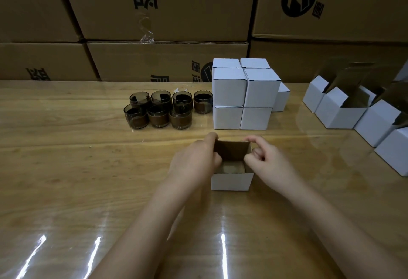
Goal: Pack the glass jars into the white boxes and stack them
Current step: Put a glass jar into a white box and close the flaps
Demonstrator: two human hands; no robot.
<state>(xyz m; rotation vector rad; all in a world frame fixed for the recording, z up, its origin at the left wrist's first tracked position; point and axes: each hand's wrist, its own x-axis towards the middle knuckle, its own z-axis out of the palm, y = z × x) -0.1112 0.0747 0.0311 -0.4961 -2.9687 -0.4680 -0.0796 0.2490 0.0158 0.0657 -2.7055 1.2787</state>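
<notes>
A small white box (231, 181) stands open-topped on the wooden table in front of me, its brown inside showing. My left hand (194, 161) grips the box's left wall and flap. My right hand (267, 157) pinches the right flap at the rim. Whether a jar sits inside is too dim to tell. Several dark glass jars (167, 108) with brown bands stand in two rows at the middle left. A stack of shut white boxes (245, 93) rises two layers high just right of the jars.
Several open white boxes (340, 113) with raised flaps wait at the right edge. Large brown cartons (167, 14) form a wall behind the table. The table (66, 168) has a glossy clear cover.
</notes>
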